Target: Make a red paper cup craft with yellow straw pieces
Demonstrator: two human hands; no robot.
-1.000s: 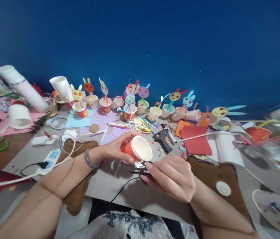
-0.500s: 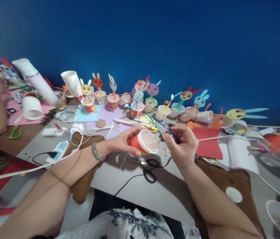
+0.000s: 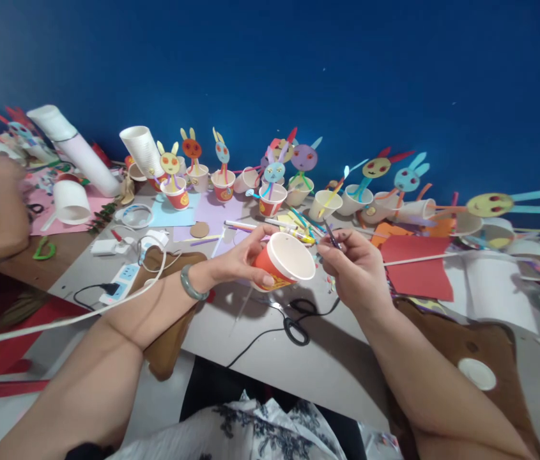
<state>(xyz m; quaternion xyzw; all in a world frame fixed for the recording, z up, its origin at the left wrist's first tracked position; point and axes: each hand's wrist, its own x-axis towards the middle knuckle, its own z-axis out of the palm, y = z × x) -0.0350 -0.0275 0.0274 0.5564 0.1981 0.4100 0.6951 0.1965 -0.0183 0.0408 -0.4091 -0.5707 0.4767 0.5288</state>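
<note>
Red paper cup [image 3: 285, 259] sits tilted in the left hand [image 3: 245, 260], above the desk [image 3: 331, 377], its white mouth turned toward the right hand [image 3: 360, 268]. That hand, apart from the left, pinches a small dark pointed tool [image 3: 331, 235] just beside the rim. Black-handled scissors [image 3: 289, 314] lie below the cup, near a black cord [image 3: 254, 340]. Paper rabbit figures [image 3: 275, 171] stand in cups along the blue wall [image 3: 260, 70], and a red sheet [image 3: 418, 271] lies to the right.
</note>
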